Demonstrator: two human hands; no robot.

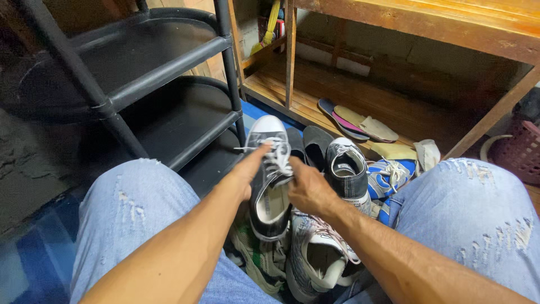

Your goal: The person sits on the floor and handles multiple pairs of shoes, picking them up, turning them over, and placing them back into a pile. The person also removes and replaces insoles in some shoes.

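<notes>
Below, both hands (281, 180) work laces beside black rack (163, 73), wooden shelf (360, 95).

One view only, from a camera worn on the head, so nothing is shared with a second view. It looks steeply down and forward over the person's own lap: both knees in torn light jeans (135, 208) fill the lower corners, close to the lens. The forearms run up from the bottom edge to frame centre, where the shoe pile (304, 236) sits between the legs, near the camera. The upper frame faces outward along the floor: black tiered rack (169, 67) at upper left, wooden shelf unit (394, 34) at upper right, both farther off. The horizon is tilted slightly.
</notes>
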